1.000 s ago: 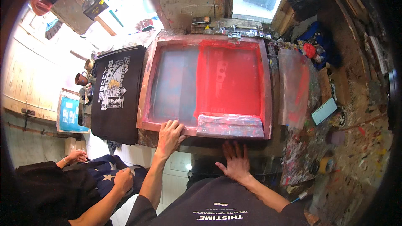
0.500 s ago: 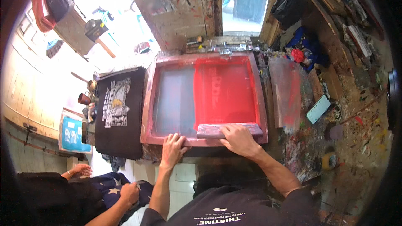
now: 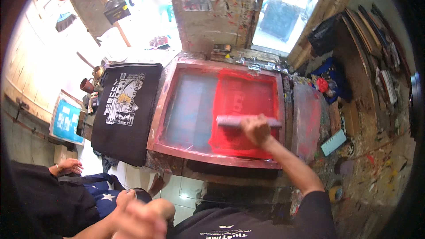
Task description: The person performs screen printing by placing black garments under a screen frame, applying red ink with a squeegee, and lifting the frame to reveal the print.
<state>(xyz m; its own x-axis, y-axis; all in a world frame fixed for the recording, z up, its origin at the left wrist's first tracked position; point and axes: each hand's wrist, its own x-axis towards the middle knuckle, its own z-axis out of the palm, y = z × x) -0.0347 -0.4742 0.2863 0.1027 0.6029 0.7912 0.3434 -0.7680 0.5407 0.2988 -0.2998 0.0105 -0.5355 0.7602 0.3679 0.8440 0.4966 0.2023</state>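
Observation:
My right hand [image 3: 256, 129] is closed around the middle of a squeegee [image 3: 227, 121] with a pale purple-grey handle. The squeegee lies across the red ink [image 3: 239, 144] on the right half of a framed printing screen [image 3: 191, 154]. On the left half, the mesh looks pale blue-grey. My left hand [image 3: 141, 220] is raised low in the picture, off the frame; motion smears its fingers. Left of the screen, a black printed cloth [image 3: 121, 135] lies with a white and yellow design.
A co-worker's hands [image 3: 70, 166] are at the lower left, by a dark blue cloth with white stars [image 3: 106, 199]. An ink-stained board [image 3: 305, 119], a phone [image 3: 333, 143] and a tape roll [image 3: 335, 193] lie at the right. A mug [image 3: 86, 85] stands at the left.
My right hand has pushed the squeegee from the near edge toward the middle of the red area. My left hand has left the frame's near edge and come back toward me. The view has shifted.

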